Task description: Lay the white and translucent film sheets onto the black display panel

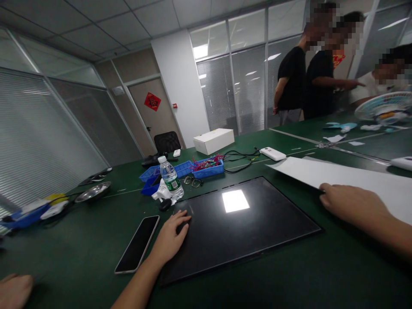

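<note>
A flat black screen panel (231,238) lies on the green table, a bright ceiling light reflected in it. My left hand (170,238) rests on the panel's left edge with its fingers stretched out. On the right, my right hand (354,204) has its fingers closed on the near edge of a large white sheet (347,174), which is slightly raised at its left corner. A phone (138,244) with a dark screen lies just left of my left hand. Behind the panel's left corner stands a clear water bottle (170,178) with a green label.
Eyeglasses (193,181), a blue tray of wires (207,166), a white box (214,141) and a white device (273,153) sit behind the panel. A metal dish (93,192) lies left. Another person's hand (16,292) shows at lower left; several people are at the far right.
</note>
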Tool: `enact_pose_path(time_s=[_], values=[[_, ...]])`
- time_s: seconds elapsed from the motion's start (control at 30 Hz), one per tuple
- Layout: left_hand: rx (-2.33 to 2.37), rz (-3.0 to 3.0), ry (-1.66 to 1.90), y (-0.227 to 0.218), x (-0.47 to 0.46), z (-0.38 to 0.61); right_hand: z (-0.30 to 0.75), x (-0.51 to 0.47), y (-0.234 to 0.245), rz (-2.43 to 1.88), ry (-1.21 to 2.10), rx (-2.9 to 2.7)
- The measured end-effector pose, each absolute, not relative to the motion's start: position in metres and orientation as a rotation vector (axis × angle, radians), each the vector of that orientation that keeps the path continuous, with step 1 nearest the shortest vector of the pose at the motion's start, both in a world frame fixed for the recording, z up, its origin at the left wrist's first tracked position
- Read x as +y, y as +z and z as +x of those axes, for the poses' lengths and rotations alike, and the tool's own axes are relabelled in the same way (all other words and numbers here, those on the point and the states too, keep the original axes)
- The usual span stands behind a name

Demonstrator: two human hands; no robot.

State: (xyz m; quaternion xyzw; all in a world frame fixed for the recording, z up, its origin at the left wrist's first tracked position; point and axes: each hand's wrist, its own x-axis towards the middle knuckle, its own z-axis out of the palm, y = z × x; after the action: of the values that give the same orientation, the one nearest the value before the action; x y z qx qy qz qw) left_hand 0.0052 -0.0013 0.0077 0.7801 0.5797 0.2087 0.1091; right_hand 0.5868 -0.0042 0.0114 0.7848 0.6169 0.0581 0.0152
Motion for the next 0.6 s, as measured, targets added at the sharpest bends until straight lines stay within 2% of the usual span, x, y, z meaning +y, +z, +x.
enact_pose_path(time_s=[0.6], values=[[1.708,2.277,0.615,0.009,-0.001,0.006,0.614,-0.009,0.020,2.527,0.211,1.957]])
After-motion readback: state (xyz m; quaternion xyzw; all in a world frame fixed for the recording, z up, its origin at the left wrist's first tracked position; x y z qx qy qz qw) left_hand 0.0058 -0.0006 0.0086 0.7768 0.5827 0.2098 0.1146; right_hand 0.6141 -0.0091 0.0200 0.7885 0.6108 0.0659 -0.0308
